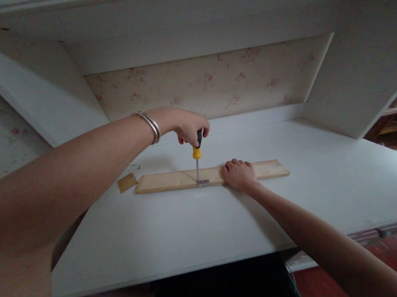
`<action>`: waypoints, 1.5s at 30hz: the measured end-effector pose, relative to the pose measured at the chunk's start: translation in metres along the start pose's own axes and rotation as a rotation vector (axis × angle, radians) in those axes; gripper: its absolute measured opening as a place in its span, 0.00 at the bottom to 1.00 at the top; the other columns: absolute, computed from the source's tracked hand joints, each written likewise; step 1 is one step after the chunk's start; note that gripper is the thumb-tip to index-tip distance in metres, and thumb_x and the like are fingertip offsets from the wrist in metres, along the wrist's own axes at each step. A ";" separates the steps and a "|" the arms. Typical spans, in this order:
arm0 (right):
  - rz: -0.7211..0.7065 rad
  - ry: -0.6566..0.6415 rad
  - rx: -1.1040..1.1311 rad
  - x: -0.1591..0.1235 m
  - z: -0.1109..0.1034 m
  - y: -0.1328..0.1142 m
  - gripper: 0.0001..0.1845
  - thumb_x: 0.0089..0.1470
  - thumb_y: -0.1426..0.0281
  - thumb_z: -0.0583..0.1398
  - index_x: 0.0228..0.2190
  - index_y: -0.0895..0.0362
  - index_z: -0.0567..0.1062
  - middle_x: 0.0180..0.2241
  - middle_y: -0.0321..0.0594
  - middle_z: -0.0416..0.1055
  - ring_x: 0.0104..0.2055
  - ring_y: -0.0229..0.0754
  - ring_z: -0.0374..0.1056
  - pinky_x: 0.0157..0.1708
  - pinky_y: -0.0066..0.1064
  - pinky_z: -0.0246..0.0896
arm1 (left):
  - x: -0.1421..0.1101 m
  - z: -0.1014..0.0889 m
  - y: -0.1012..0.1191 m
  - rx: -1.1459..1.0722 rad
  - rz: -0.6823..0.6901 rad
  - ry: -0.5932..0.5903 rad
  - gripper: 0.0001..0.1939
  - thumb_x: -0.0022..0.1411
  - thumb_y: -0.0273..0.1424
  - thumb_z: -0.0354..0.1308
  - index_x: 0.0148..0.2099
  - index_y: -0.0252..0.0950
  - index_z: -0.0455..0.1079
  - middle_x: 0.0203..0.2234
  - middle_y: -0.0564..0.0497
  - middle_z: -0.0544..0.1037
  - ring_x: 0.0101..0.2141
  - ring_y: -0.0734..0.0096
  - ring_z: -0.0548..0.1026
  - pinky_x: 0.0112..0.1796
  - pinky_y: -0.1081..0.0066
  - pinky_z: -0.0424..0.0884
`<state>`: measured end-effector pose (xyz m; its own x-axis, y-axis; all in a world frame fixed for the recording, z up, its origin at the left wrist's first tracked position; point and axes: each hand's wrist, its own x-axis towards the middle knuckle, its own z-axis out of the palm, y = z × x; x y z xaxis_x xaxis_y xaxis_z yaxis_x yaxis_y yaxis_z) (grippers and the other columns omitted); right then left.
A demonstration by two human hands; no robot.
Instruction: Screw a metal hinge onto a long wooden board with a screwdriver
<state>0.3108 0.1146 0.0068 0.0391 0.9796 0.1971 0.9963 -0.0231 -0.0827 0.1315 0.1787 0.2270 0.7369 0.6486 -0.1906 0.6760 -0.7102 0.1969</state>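
My left hand (pixel 191 125), with metal bangles at its wrist, is closed around the handle of a screwdriver (pixel 196 153) with a yellow and black grip. The screwdriver stands nearly upright, its tip down at a small metal hinge (pixel 203 183) on the near edge of a long, pale wooden board (pixel 168 180). The board lies flat, left to right. Right of the hinge, my right hand (pixel 239 173) grips the board from above, fingers curled over it.
A small brown square piece (pixel 127 182) lies by the board's left end, with small, dark bits (pixel 138 167) behind it. All rest on a white desk (pixel 152 237). Side panels flank the desk, and a cabinet (pixel 197 6) overhangs its back.
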 end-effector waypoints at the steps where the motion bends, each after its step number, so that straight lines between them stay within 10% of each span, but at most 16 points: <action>1: -0.002 0.002 -0.001 0.000 0.000 0.000 0.24 0.63 0.61 0.44 0.43 0.58 0.76 0.46 0.52 0.72 0.49 0.54 0.66 0.48 0.43 0.52 | 0.001 0.000 -0.001 0.009 -0.011 0.012 0.15 0.38 0.38 0.69 0.32 0.41 0.77 0.17 0.52 0.72 0.22 0.66 0.70 0.28 0.69 0.64; 25: -0.004 0.008 -0.017 -0.003 -0.002 -0.001 0.23 0.63 0.62 0.44 0.43 0.58 0.75 0.46 0.53 0.72 0.49 0.53 0.65 0.48 0.42 0.50 | -0.003 -0.002 0.020 -0.021 -0.283 0.108 0.08 0.41 0.34 0.70 0.25 0.37 0.75 0.17 0.48 0.72 0.35 0.52 0.75 0.40 0.63 0.63; 32: -0.028 0.024 -0.021 -0.003 0.000 0.000 0.23 0.63 0.62 0.44 0.42 0.58 0.75 0.45 0.51 0.72 0.48 0.52 0.66 0.47 0.42 0.52 | -0.021 -0.011 0.038 0.239 -0.184 -0.156 0.27 0.47 0.39 0.64 0.52 0.43 0.74 0.36 0.48 0.79 0.37 0.60 0.75 0.39 0.68 0.65; 40: -0.014 0.036 -0.030 -0.001 0.000 0.000 0.23 0.62 0.63 0.45 0.41 0.58 0.76 0.44 0.50 0.73 0.47 0.53 0.67 0.46 0.43 0.53 | -0.015 -0.004 0.035 0.402 -0.243 -0.053 0.27 0.55 0.50 0.55 0.51 0.40 0.76 0.37 0.42 0.80 0.41 0.53 0.75 0.42 0.63 0.65; 45: -0.017 0.044 -0.033 -0.002 0.001 0.000 0.23 0.63 0.63 0.44 0.41 0.58 0.75 0.45 0.51 0.72 0.47 0.53 0.66 0.46 0.43 0.52 | -0.020 -0.009 0.034 0.308 -0.122 -0.199 0.30 0.48 0.37 0.63 0.56 0.46 0.71 0.44 0.48 0.78 0.43 0.59 0.74 0.45 0.66 0.65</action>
<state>0.3105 0.1126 0.0057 0.0250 0.9702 0.2409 0.9988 -0.0140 -0.0470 0.1403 0.1442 0.2461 0.6148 0.6889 -0.3840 0.7022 -0.6998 -0.1311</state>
